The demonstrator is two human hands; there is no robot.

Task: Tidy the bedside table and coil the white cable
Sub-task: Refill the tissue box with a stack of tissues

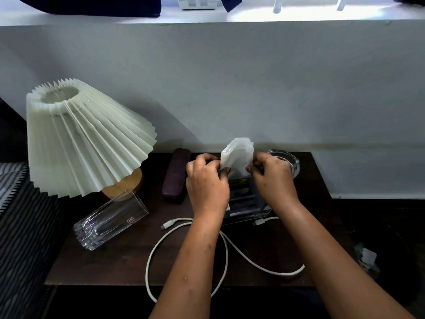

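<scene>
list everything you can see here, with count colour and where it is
lamp: 1, cream pleated shade on a wooden base, back left of table
drinking glass: 1, clear, lying on its side in front of the lamp
case: 1, dark maroon, shut, left of the tissue box
tissue box: 1, dark, table centre
tissue: 1, white, sticking up from the box
glass dish: 1, clear, back right
white cable: 1, uncoiled, sprawled over the front edge
table: 1, dark wood, against the wall
bedding: striped, far left
left hand: pinches the tissue
right hand: pinches the tissue
</scene>
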